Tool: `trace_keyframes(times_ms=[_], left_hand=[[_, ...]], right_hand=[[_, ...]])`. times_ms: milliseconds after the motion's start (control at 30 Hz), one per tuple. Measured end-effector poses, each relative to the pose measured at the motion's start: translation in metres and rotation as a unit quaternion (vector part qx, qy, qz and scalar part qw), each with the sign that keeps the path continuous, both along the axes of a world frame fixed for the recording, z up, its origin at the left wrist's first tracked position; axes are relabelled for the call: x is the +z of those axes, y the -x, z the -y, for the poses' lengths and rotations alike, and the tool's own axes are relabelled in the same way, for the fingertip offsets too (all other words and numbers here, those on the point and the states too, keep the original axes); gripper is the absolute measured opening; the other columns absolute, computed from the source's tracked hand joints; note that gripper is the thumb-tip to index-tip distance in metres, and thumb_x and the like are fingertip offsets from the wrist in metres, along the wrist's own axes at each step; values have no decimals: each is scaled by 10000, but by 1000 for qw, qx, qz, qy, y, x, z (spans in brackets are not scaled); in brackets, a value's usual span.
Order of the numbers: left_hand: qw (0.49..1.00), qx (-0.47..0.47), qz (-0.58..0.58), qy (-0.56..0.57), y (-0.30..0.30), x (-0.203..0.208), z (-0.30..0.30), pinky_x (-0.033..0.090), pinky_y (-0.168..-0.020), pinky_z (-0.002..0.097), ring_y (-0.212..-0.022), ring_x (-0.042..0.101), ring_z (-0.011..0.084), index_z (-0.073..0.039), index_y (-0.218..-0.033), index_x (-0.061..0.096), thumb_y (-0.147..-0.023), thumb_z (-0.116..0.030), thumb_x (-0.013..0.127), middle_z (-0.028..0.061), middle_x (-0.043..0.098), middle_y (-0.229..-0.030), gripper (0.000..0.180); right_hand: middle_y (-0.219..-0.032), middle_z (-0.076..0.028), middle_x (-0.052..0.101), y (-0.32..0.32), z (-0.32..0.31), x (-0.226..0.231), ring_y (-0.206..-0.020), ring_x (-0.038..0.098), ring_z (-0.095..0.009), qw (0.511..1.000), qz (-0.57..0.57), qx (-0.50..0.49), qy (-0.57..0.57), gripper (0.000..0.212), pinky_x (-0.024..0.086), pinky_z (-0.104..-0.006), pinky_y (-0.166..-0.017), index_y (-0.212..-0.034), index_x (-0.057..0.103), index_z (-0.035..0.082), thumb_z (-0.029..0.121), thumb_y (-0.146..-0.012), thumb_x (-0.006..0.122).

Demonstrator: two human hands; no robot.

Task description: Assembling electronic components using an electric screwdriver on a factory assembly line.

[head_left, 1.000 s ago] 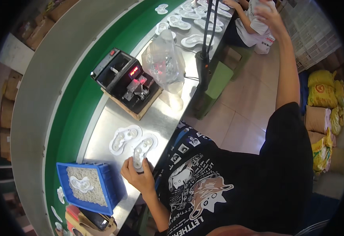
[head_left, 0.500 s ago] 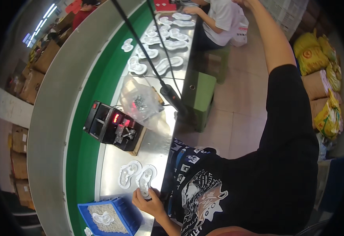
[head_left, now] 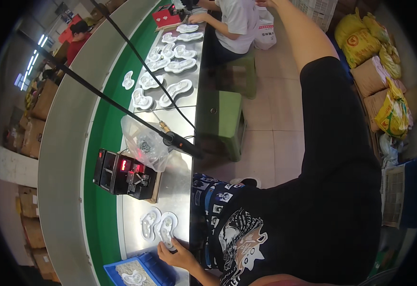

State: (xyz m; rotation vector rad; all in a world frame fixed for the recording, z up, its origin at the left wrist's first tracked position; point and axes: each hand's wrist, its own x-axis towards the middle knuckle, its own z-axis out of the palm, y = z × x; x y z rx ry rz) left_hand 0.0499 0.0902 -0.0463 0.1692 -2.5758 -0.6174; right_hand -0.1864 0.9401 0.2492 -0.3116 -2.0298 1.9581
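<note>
My left hand is at the near end of a white, footprint-shaped plastic piece, its fingers and thumb closed on that end. The piece lies on the metal table, with small round details in its hollow. Beside it, on the left, is a second white piece of the same shape. My right arm stretches up and away, and my right hand is cut off by the upper edge, its fingers mostly hidden. A black device with a red lit display stands beyond the two pieces.
A blue bin holds pale bits and a white piece. Past the device are a clear bag of small metal parts, a hanging black electric screwdriver and several white pieces. A green stool stands alongside; a co-worker in white sits farther off.
The whole view has shifted, and the table's things appear farther left and lower. My left hand stays at the same white piece; my right arm remains stretched out.
</note>
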Motion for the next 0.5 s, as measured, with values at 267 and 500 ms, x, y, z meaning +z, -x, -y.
trace_keyframes(times_ms=[267, 500], left_hand=[[1000, 1, -12, 9, -3, 4, -3, 459, -997, 495, -1130, 578, 430, 120, -1181, 662, -901, -247, 733, 270, 636, -1213, 467], [1000, -9, -16, 17, 7, 0, 0, 453, -1002, 493, -1131, 574, 424, 103, -1168, 665, -896, -234, 723, 262, 624, -1224, 437]], right_hand=[[-820, -93, 600, -6, 52, 0, -588, 535, -191, 951, 39, -281, -123, 863, 518, -408, -534, -1586, 334, 308, 16, -823, 610], [-936, -105, 642, 5, 67, 0, -660, 574, -190, 945, 33, -270, -179, 773, 540, -419, -577, -1539, 395, 279, 66, -836, 635]])
